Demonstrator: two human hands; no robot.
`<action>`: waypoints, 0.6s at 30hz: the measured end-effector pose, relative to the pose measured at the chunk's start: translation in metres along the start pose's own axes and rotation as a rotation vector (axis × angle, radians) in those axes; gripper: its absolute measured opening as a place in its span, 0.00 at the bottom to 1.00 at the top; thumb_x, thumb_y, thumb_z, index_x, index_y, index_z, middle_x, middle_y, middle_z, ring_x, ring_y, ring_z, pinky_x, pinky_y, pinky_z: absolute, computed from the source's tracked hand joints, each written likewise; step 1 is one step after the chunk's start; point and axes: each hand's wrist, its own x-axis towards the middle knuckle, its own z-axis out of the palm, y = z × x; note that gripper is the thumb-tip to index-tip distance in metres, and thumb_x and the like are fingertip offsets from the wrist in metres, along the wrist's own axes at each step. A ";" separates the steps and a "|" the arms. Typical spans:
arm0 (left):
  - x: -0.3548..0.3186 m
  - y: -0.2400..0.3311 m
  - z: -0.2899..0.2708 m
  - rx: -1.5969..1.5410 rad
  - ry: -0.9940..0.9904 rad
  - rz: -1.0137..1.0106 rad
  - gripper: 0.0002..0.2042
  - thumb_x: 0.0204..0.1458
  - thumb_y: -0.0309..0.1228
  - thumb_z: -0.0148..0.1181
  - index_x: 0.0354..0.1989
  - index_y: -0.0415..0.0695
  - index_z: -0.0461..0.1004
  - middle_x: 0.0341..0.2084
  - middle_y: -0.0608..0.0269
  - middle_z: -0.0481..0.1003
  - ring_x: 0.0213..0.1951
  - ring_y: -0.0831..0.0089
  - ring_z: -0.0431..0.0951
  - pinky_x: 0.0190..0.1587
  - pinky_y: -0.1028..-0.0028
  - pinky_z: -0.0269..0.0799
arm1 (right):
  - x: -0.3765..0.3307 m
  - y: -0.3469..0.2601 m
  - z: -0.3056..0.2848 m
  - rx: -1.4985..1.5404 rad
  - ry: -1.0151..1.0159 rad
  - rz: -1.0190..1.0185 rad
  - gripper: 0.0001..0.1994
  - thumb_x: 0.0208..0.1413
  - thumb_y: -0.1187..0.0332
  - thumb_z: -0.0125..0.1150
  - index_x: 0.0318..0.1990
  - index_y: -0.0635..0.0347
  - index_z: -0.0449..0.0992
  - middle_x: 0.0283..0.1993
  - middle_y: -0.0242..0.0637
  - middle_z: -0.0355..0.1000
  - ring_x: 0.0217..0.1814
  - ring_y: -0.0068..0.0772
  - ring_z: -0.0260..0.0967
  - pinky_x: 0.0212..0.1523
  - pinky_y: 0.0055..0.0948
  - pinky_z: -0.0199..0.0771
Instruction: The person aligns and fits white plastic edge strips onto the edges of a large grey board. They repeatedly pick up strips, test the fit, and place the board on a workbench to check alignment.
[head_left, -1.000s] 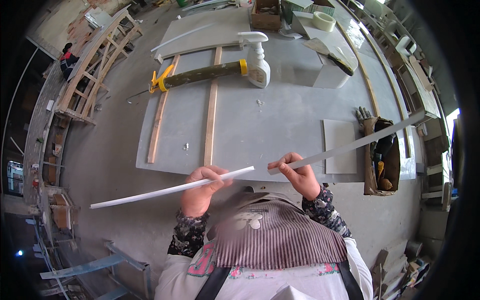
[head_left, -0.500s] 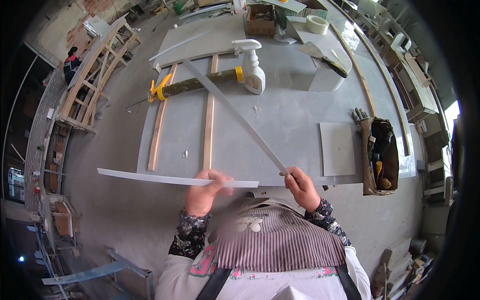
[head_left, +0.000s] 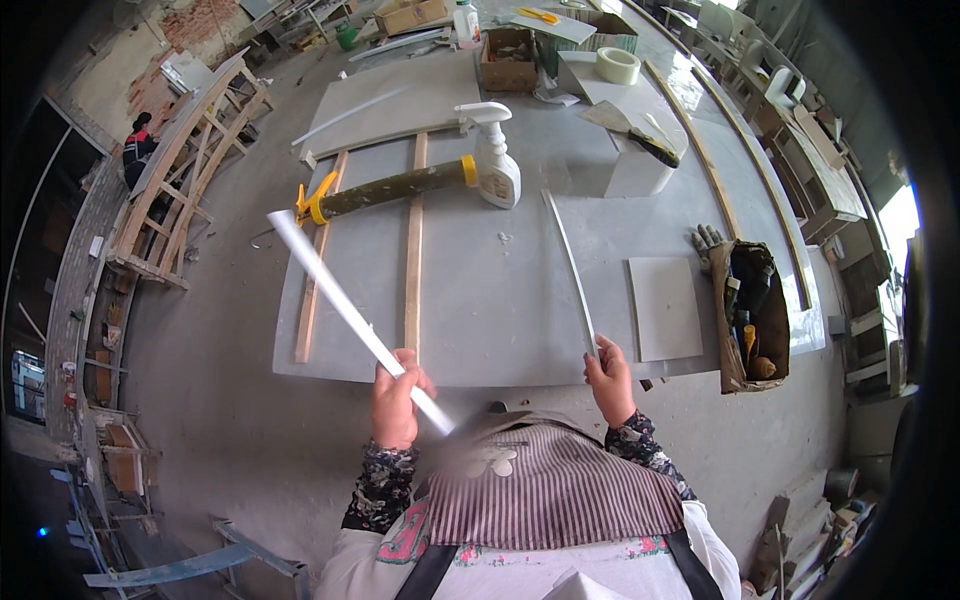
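Observation:
My left hand (head_left: 397, 402) is closed round a white flat strip (head_left: 345, 305), which slants up to the left over the table's near edge. Farther right, my right hand (head_left: 609, 380) pinches the near end of a thin grey strip (head_left: 570, 262) that points away over the grey tabletop (head_left: 480, 300). Beyond the strips stands a white spray bottle (head_left: 495, 165), and a caulking gun (head_left: 395, 188) with yellow ends lies next to it across two wooden battens (head_left: 413, 270). A pale rectangular panel (head_left: 666, 308) lies to the right of my right hand.
At the table's right edge sits a cardboard box (head_left: 750, 320) of tools, a glove (head_left: 707, 240) beside it. A putty knife (head_left: 635, 135) and tape roll (head_left: 617, 67) rest on a white block (head_left: 640, 170). Far left, a person (head_left: 138, 150) is by a wooden trestle (head_left: 185, 180).
The white strip in my left hand has swung from nearly level to a steep slant. My right hand's strip has turned from leaning left to pointing almost straight away.

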 end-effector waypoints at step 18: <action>0.001 -0.002 -0.025 0.139 0.046 0.102 0.05 0.59 0.28 0.54 0.39 0.40 0.69 0.20 0.68 0.71 0.22 0.83 0.68 0.26 0.83 0.60 | -0.028 -0.051 0.068 -0.353 -0.588 -0.206 0.11 0.56 0.72 0.57 0.46 0.66 0.75 0.41 0.43 0.75 0.41 0.34 0.74 0.44 0.29 0.74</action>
